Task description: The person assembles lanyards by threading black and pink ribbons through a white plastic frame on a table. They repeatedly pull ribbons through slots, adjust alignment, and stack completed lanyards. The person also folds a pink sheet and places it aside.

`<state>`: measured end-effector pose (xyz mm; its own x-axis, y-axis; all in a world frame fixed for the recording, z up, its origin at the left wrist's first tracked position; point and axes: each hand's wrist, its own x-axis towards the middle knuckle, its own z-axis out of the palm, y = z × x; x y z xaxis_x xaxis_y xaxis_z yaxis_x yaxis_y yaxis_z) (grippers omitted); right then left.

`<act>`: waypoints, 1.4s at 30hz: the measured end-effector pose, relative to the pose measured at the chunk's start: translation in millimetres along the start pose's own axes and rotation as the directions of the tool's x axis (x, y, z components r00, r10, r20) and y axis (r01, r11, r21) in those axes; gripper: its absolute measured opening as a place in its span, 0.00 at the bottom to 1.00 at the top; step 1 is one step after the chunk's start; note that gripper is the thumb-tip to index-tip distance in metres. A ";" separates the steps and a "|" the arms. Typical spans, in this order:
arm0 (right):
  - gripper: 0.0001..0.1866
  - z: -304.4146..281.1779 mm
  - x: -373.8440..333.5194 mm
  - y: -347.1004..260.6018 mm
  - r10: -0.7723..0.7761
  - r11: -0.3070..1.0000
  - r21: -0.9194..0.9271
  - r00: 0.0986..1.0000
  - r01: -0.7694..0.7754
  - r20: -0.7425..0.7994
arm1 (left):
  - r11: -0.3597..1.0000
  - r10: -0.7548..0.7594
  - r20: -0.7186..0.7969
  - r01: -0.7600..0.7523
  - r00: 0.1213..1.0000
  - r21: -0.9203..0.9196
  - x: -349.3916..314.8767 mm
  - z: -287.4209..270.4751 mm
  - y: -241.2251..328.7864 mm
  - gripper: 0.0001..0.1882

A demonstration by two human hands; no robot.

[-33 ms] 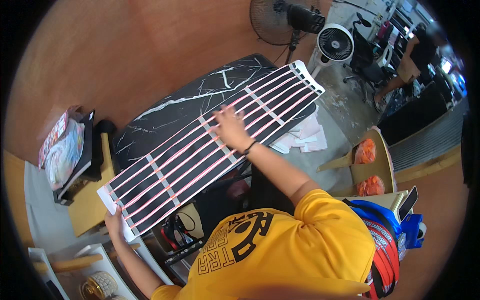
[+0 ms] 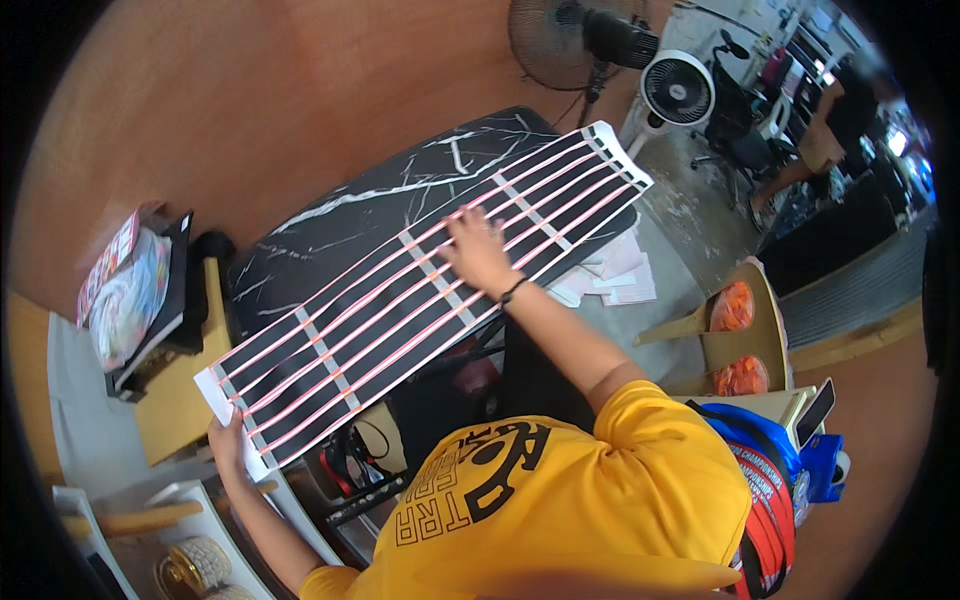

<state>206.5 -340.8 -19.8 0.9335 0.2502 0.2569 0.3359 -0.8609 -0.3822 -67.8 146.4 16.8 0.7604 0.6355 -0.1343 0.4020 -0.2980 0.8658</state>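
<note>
A long panel point(image 2: 385, 322) lies slantwise over the black marbled table point(image 2: 350, 205). White, red-edged strips run along its length over black, crossed by several grey bands, and each end is white. At its near left end, my left hand point(image 2: 227, 440) grips the white edge; some of those fingers are hidden. My right hand point(image 2: 482, 257) rests on the strips near the middle, beside a grey cross band, its fingers spread and holding nothing. A dark band circles the right wrist.
Two fans point(image 2: 678, 88) stand beyond the table's far end. Loose papers point(image 2: 625, 275) lie to the right, near a yellowish stool holding orange-filled bags point(image 2: 735, 305). A plastic bag point(image 2: 135, 300) sits at left. A person point(image 2: 840, 120) is at the far right.
My right hand has slid slightly to the right along the strips. My left hand keeps its hold on the panel's near end. The view has shifted a little.
</note>
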 end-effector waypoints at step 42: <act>0.19 95.2 -36.5 -340.3 -0.554 0.661 0.624 0.832 0.417 0.030 | 0.876 0.132 -0.357 -0.278 0.925 -0.395 -19.4 47.7 -10.5 0.09</act>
<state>70.1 -14.8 16.4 0.5946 0.6979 0.3991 0.6899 -0.1879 -0.6991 -62.4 103.3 -12.8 0.5739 0.8026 0.1625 -0.0610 -0.1560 0.9859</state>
